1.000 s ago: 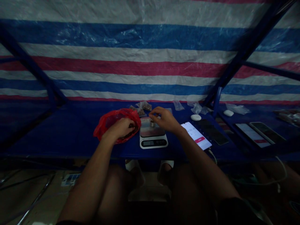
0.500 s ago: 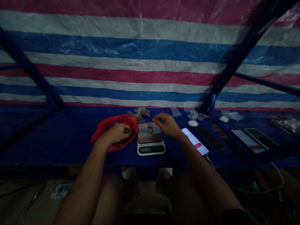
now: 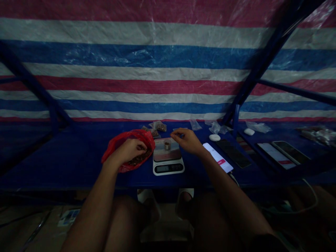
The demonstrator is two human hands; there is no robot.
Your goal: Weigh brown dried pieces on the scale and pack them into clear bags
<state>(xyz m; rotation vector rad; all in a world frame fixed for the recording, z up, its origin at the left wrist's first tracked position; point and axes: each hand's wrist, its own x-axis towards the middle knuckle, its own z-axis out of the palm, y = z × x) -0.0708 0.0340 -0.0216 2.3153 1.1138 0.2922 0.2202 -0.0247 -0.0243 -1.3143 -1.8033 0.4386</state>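
My left hand (image 3: 132, 149) is inside the mouth of a red plastic bag (image 3: 111, 148), its fingers pinched together at the small brown pieces (image 3: 136, 160) lying there. Whatever is between those fingertips is too small and dark to make out. Right of the bag stands a white digital scale (image 3: 168, 169). A small clear cup (image 3: 167, 144) with something brown in it rests on the scale's plate. Over the plate's right edge hovers my right hand (image 3: 187, 139), thumb and forefinger together beside the cup; anything held there cannot be made out.
Small clear bags of brown bits (image 3: 158, 126) lie behind the scale. To the right are a lit phone (image 3: 217, 157), a dark phone (image 3: 234, 153), a white oval case (image 3: 214, 137) and crumpled clear bags (image 3: 215, 127). Blue metal bars (image 3: 252, 80) slant up at both sides.
My left hand's fingers have drawn closer together in the bag. My right hand stays almost in place beside the cup. The whole view has shifted slightly.
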